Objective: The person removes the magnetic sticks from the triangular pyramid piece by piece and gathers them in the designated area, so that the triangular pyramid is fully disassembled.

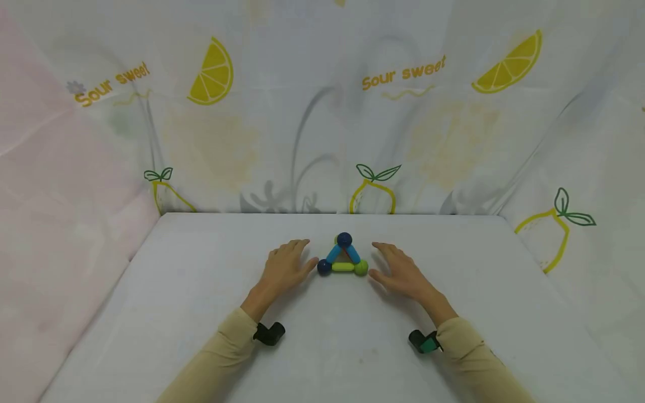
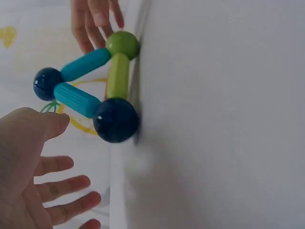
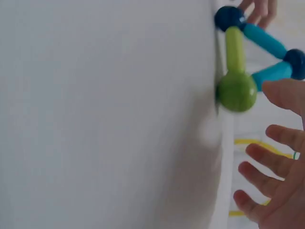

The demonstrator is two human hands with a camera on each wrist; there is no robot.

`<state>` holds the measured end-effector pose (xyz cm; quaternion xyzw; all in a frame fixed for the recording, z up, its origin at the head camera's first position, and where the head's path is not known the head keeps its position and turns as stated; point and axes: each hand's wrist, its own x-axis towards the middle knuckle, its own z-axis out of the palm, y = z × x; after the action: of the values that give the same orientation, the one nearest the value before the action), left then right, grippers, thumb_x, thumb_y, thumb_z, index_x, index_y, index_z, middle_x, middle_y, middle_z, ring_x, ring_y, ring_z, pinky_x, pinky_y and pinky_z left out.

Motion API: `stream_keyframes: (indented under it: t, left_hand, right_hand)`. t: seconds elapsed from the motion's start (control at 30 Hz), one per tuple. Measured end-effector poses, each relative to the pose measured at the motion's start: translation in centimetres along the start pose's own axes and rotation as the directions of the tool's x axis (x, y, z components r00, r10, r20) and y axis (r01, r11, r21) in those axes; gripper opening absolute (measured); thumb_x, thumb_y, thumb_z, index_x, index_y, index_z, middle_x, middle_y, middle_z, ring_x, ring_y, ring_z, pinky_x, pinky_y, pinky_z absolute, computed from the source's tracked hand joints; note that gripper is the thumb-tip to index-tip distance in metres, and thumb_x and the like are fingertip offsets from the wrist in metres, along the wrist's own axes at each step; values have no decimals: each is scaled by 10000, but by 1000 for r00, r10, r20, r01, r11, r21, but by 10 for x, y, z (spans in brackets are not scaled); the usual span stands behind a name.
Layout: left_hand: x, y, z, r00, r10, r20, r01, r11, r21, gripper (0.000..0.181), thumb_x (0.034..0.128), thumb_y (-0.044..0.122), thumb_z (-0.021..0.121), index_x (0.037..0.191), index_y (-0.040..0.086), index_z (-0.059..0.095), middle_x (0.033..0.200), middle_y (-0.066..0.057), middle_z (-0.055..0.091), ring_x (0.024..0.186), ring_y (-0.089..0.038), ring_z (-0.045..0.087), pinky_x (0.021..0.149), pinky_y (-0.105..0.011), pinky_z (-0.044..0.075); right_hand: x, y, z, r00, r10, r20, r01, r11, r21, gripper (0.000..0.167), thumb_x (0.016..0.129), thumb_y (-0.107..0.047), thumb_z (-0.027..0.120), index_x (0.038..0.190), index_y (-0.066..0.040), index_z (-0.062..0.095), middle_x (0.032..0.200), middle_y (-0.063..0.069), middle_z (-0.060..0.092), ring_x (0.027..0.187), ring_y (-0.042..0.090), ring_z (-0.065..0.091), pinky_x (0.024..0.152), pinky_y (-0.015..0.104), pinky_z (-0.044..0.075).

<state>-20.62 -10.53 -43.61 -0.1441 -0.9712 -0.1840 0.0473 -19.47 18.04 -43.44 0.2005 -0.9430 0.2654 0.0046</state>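
Our model (image 1: 343, 267) stands near the far edge of the tabletop (image 1: 201, 274), midway between its sides. Our left hand (image 1: 284, 267) and right hand (image 1: 405, 274) flank it, apart, fingers spread, gripping nothing. We judge this a hands-off step; gripping would call for curling both inward.
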Motion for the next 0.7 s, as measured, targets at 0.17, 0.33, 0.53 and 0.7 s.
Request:
stream_keyframes:
  t: [0.17,0.33,0.53,0.7]
  left_hand:
    - [11,22,1,991,114,-73,-129,958,-254,492,946,338,559,1382,136,453,1376,-93,490,1225,-297,511,960,-493,444]
    - [22,44,10,960,239,-144,-277,880,-386,506,953,294,563,1407,125,415,1360,-97,467,1180,-254,519,939,-438,471]
    - [27,54,20,934,243,-263,-330,869,-369,410,918,211,623,1310,132,534,1216,-84,558,1076,-230,561,852,-402,511]
    - [28,52,20,920,215,-327,-344,844,-411,356,903,177,640,1250,129,575,1148,-68,595,975,-176,591,771,-359,518]
  right_hand:
    - [9,-15,16,996,-32,-85,54,963,263,527,918,-210,618,1382,-56,420,1366,152,494,1278,328,460,1037,520,373]
    - [20,-28,36,975,-61,-213,133,928,347,425,925,-200,615,1300,-47,485,1242,115,577,1164,260,552,1018,467,414]
    - [28,-36,48,942,-24,-334,138,937,322,294,917,-122,616,1197,-61,553,1106,84,643,997,215,624,945,417,476]
    - [29,-34,48,925,-44,-377,153,952,265,251,916,-88,606,1165,-70,576,1082,74,662,961,205,649,874,393,511]
